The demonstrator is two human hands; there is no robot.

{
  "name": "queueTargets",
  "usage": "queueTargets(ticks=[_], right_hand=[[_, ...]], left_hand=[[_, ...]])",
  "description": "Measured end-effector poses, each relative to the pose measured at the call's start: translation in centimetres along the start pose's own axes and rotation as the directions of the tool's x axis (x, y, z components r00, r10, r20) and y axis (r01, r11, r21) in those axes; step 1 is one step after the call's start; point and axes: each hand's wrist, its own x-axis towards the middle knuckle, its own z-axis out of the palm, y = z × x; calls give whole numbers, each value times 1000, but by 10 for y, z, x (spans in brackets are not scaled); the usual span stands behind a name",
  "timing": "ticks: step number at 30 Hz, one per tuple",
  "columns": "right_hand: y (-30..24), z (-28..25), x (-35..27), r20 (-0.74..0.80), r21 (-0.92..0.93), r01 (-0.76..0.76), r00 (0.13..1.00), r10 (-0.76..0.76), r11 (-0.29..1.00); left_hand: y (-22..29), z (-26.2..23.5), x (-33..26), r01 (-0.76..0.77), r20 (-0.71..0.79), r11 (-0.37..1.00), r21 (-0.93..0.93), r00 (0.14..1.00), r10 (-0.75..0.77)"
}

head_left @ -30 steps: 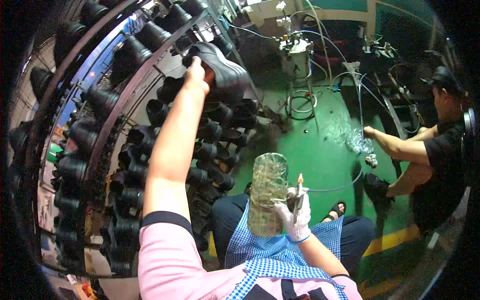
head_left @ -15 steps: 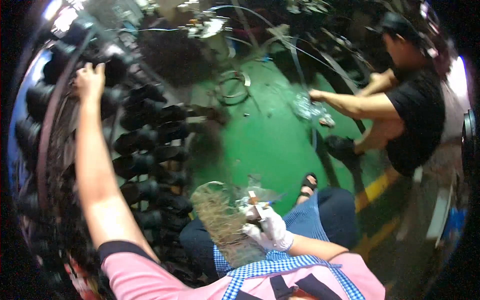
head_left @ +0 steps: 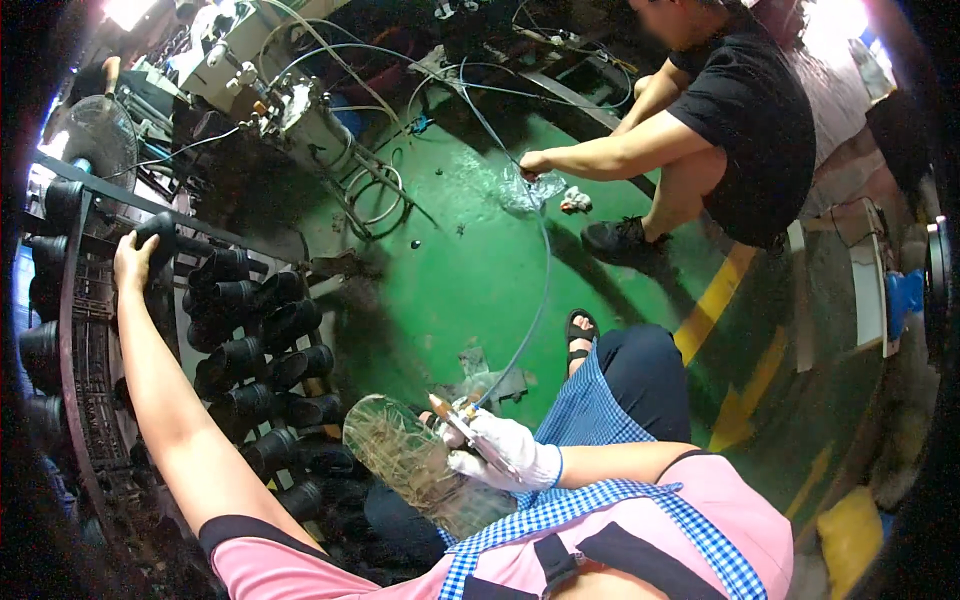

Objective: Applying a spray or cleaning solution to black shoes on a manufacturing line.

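At the far left, my bare left hand [head_left: 137,260] reaches out to a rack of black shoes. Its fingers are closed on the toe or heel of a black shoe [head_left: 157,236]; I cannot tell which end. My right hand [head_left: 508,450], in a white glove, is wrapped round a small spray gun [head_left: 462,420] with a brass-coloured tip, held near my lap. A thin blue-grey hose [head_left: 546,290] runs up from the gun across the floor. Beside the gloved hand, over my knee, lies a long, rounded clear piece [head_left: 395,445] with brownish strands in it.
Several black shoes [head_left: 240,362] hang in rows on the metal rack [head_left: 70,350]. A fan [head_left: 100,140] and a machine [head_left: 300,110] stand behind. At upper right a co-worker [head_left: 745,110] crouches by a crumpled clear plastic bag [head_left: 525,190] on the green floor.
My view has swung left, and the picture is sharper. My left hand, blurred at the rack before, now shows closed on a black shoe. The gloved hand still holds the spray gun.
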Motion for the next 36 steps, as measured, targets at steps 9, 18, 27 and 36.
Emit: queueTargets(ticks=[9,18,27,36], right_hand=[[5,-6,1,-33,-174,-74,997,69,982],[24,7,0,-99,166,-130,984,148,977],[29,4,-16,-152,-55,-109,983,99,993],[75,1,-57,111,-468,49,994,3,882]], left_hand=[[205,-142,-230,-219,4,735,-641,957,289],[262,-199,-488,-439,280,537,-720,525,804],[292,-168,-530,-457,179,523,-719,606,775],[292,-180,-548,-460,193,628,-628,690,698]])
